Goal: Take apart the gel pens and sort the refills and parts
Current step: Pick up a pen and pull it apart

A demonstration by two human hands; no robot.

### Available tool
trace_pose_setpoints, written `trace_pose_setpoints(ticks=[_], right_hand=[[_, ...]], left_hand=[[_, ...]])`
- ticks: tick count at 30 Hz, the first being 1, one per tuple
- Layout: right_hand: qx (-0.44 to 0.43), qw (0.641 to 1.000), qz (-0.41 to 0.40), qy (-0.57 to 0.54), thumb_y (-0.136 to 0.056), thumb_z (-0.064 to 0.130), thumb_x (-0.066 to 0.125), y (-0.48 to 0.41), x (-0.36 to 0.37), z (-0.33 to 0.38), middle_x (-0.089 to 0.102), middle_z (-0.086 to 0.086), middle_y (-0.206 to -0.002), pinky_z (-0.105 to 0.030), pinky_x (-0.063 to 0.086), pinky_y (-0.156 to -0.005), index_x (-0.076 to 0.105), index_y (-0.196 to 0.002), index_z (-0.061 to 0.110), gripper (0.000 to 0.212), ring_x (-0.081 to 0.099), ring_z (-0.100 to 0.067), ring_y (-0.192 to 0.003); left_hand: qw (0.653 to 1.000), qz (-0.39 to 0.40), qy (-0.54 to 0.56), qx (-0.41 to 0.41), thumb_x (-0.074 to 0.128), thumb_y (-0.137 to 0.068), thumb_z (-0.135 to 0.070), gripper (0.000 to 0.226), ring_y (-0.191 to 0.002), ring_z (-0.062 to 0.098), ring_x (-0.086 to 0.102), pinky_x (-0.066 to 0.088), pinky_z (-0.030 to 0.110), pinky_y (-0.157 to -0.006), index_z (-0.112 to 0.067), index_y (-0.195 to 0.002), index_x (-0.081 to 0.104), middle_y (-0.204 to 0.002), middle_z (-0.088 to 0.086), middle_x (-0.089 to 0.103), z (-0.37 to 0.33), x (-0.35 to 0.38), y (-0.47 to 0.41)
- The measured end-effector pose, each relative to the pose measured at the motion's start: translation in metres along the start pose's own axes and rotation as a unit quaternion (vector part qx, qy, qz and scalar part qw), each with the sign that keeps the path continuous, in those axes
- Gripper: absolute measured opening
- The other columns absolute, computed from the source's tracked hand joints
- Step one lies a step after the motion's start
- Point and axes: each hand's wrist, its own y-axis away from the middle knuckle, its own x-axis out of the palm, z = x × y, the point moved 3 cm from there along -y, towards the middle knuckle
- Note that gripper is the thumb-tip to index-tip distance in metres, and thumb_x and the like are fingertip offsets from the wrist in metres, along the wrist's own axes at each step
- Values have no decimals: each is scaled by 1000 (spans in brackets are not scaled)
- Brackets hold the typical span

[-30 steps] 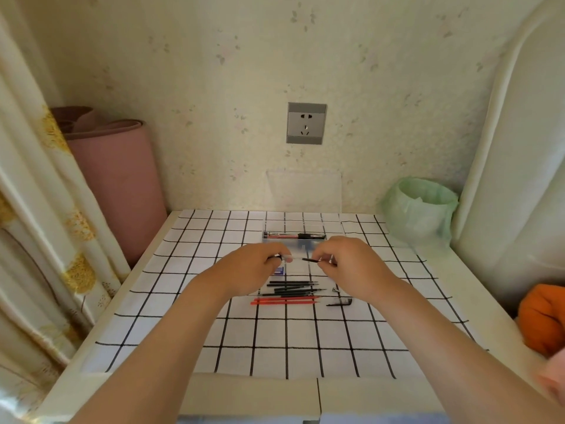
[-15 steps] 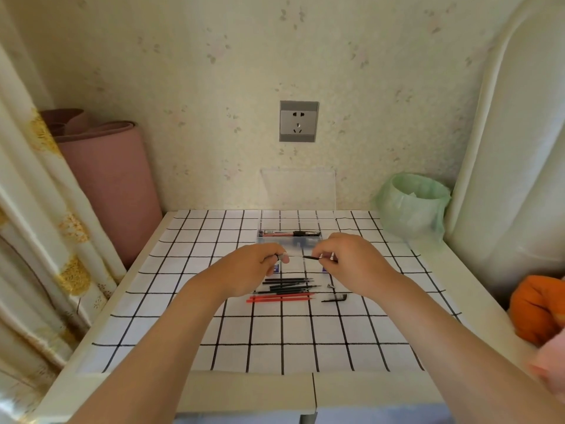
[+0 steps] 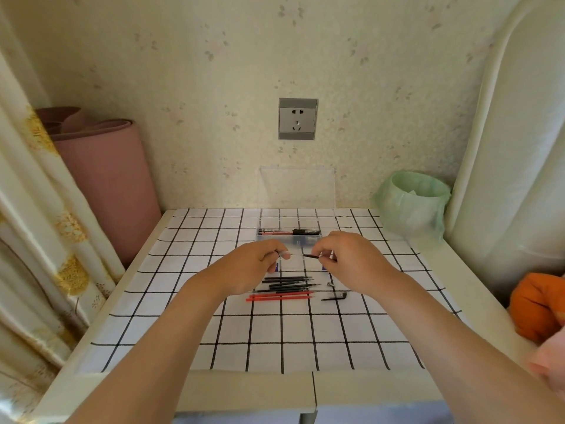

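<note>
Right now I'm mid-disassembly on one gel pen (image 3: pixel 309 256): left hand (image 3: pixel 253 267) pinches the pale end betw thumb & fingertip, right hand (image 3: pixel 345 260) is closed on the dark end, and the pen is held level in the air betw them, just above the mat and in front of the clear box (image 3: pixel 289 237). Looks to me like the pull-apart step; can't tell if it's the barrel or the refill sliding out, too small. Next move prob needs a straight pull along the pen's axis, then setting pieces down by type. Sorted stuff already lies under my hands: black refills (image 3: pixel 287 284) in a row, red refills (image 3: pixel 279 297) just beside them, small dark parts (image 3: pixel 334 296) to the right. At least one more pen (image 3: pixel 289 231) waits in the box. Bin w/ green bag (image 3: pixel 411 203) sits far right, pink roll (image 3: pixel 104 179) left, both well apart, nothing blocking. Main risk IMO: knocking the sorted rows when I lower a piece.
</note>
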Motion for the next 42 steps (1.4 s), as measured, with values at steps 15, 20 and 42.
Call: trace_pose_setpoints(ticks=[15,20,42], right_hand=[[-43,998,-37,-2,-79,38,75,-3,1,12,64,15,-101,-28,43,-87,66,-111,31,33,54,-6,-92],[-31,999,-16,7,-84,34,69,-1,-1,2,58,17,-92,-38,44,-90,69,-90,33,5,54,-9,-91],[113,977,150,103,-86,32,65,5,18,-17,71,11,-99,-27,50,-74,74,-101,33,17,64,-13,-91]], left_hand=[[997,20,-66,30,44,-103,-26,23,-76,13,59,49,24,-65,-39,-117,56,-91,-8,62,-9,6,5],[998,16,-55,28,45,-102,-26,19,-76,13,58,52,30,-69,-38,-113,55,-89,-8,62,-7,5,5],[996,49,-68,32,43,-102,-24,22,-70,8,55,49,25,-68,-39,-111,56,-86,-10,63,-10,16,4]])
